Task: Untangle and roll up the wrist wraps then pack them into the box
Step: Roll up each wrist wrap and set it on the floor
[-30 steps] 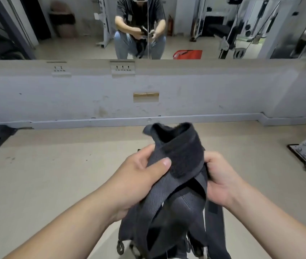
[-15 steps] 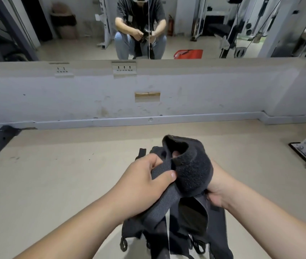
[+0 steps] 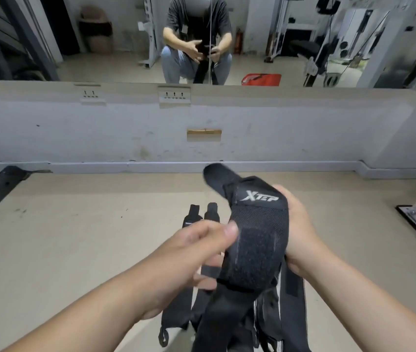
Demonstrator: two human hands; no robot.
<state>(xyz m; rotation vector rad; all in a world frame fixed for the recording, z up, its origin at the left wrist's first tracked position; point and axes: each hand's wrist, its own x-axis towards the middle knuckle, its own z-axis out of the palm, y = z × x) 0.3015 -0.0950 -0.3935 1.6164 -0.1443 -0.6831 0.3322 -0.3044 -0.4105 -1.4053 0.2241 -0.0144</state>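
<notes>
Gripping the soft, limp wrist wrap (image 3: 260,217) from its 3 o'clock side, the right hand (image 3: 299,232) held it above the tangled straps (image 3: 176,311) at 6 o'clock, while the left hand (image 3: 196,252) hung with fingers released beside its stiffer Velcro patch (image 3: 257,250), likely the surest hold.

Black wrist wrap (image 3: 257,237) between hands (image 3: 194,252) (image 3: 300,235)

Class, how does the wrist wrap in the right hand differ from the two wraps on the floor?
The held wrap is raised, gripped by the right hand; the floor wraps lie flat. The held wrap curls over at its tip; the floor wraps lie straight, side by side. All are black.
</notes>
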